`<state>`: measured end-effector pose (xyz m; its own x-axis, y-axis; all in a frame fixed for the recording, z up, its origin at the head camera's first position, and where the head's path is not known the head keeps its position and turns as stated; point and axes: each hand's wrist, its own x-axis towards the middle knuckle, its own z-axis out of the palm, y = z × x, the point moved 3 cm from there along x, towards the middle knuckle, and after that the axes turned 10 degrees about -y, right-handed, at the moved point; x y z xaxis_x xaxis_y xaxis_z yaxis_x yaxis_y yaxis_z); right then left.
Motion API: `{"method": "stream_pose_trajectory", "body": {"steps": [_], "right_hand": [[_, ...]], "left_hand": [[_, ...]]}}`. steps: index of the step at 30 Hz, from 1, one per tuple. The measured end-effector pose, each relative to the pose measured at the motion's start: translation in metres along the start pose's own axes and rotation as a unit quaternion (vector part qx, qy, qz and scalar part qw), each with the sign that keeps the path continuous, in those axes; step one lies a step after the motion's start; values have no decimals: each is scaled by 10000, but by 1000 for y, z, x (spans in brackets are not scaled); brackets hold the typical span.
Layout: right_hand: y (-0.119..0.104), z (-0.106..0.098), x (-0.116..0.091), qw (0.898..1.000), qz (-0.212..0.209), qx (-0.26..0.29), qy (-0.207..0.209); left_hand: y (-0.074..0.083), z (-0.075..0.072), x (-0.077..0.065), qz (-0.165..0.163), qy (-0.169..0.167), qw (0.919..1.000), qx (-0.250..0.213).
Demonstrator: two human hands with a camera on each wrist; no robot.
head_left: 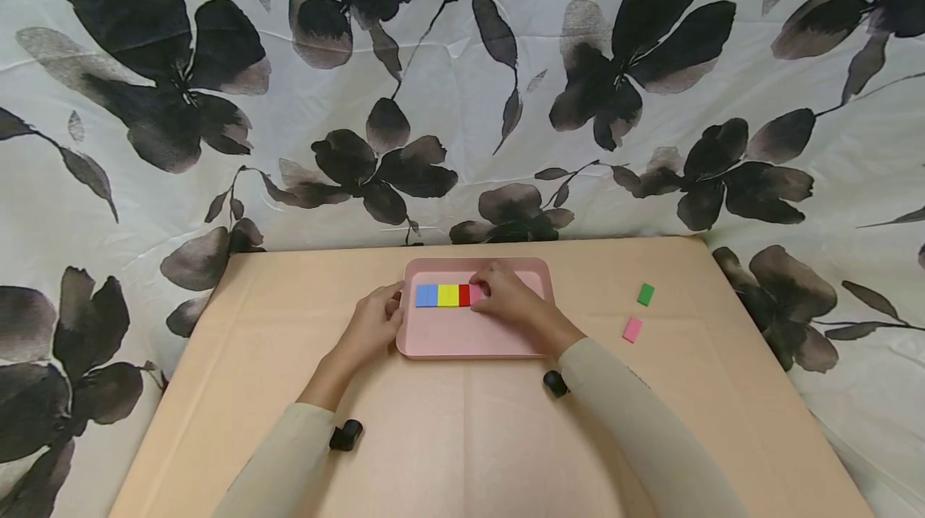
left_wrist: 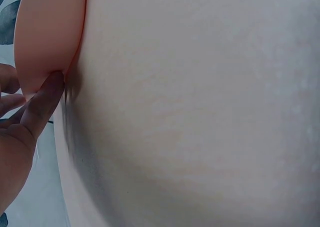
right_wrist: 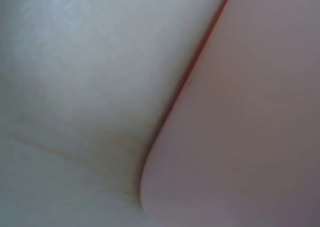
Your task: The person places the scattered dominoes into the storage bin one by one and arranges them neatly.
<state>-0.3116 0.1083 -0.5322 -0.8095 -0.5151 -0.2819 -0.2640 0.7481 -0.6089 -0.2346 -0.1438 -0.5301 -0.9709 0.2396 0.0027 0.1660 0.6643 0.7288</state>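
A shallow pink tray (head_left: 462, 344) lies near the far edge of the table. Inside it, rectangular tiles stand side by side in a row: blue tiles (head_left: 426, 295), yellow tiles (head_left: 448, 295) and a red tile (head_left: 464, 295). At the row's right end, my right hand (head_left: 511, 299) pinches a pink tile (head_left: 474, 294) between thumb and fingers, right against the red one. My left hand (head_left: 372, 324) grips the tray's left side; in the left wrist view its thumb (left_wrist: 47, 94) presses at the tray's corner. Only the tray (right_wrist: 240, 137) and tabletop show in the right wrist view.
On the table to the right of the tray lie a loose green tile (head_left: 645, 294) and a loose pink tile (head_left: 632, 329). A floral cloth (head_left: 462, 100) hangs behind the table (head_left: 462, 438) and down its sides.
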Motion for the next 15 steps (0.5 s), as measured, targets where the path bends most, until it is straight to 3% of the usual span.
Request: {"method": "stream_pose_trajectory", "body": {"steps": [15], "right_hand": [[2, -1, 2, 10000, -39, 39, -11]], "left_hand": [[1, -1, 2, 32, 27, 10000, 26]]}}
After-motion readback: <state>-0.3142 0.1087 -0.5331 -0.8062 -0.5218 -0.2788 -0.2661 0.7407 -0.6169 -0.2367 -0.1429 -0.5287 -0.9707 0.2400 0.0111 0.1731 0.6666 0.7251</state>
